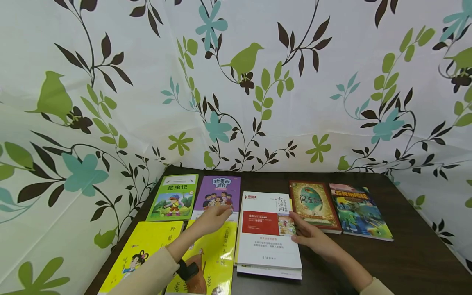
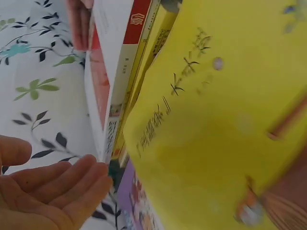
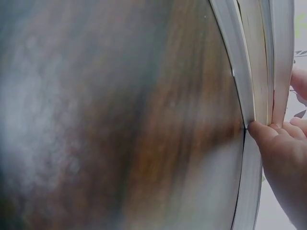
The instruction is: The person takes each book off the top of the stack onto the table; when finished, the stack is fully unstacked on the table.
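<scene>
A stack of several books lies mid-table, topped by a white paperback (image 1: 267,252) with a red panel. My right hand (image 1: 313,237) is at the stack's right side, with fingers over the cover's edge. In the right wrist view, its fingertips (image 3: 256,130) touch the page edges. My left hand (image 1: 212,221) is left of the stack, over the lower edge of a purple book (image 1: 217,194) and the top of a yellow book (image 1: 226,254), holding nothing. The left wrist view shows its fingers (image 2: 72,175) extended towards the spines (image 2: 122,72).
Another yellow book (image 1: 129,246) lies at the front left, with a green book (image 1: 173,200) behind it. Right of the stack lie a brown-bordered book (image 1: 315,205) and a blue illustrated book (image 1: 363,215). A patterned cloth (image 1: 313,102) hangs behind the dark table (image 1: 416,262).
</scene>
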{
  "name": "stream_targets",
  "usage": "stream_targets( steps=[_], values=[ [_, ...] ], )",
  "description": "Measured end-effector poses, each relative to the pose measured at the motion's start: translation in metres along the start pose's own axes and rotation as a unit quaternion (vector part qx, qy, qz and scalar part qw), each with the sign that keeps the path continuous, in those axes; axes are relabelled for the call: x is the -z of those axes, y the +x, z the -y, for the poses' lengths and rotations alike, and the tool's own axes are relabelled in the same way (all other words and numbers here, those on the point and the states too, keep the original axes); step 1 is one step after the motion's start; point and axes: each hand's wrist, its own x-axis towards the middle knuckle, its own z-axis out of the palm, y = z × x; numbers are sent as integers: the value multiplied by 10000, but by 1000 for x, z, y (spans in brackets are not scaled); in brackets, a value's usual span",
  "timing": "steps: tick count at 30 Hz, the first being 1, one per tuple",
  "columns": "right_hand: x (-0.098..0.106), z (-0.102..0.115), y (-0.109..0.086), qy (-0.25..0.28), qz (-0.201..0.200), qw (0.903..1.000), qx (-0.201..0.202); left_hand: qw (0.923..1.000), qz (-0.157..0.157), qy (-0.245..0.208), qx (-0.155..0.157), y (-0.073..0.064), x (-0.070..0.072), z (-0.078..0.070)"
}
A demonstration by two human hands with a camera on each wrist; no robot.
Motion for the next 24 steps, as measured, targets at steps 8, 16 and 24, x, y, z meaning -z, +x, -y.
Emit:
stream_targets(
  steps=[8, 16, 24],
  values=[
    [-7, 4, 1, -315, -296, 9990, 126, 9988, 147, 176, 422, 28, -21, -2],
    [-13, 14, 6, -1561, -1999, 9670, -239, 9965, 310, 540, 563, 31, -37, -1],
    [-22, 14, 3, -1209, -1890, 9708, -852, 9944, 343, 624, 776, 35, -40, 4]
  ],
)
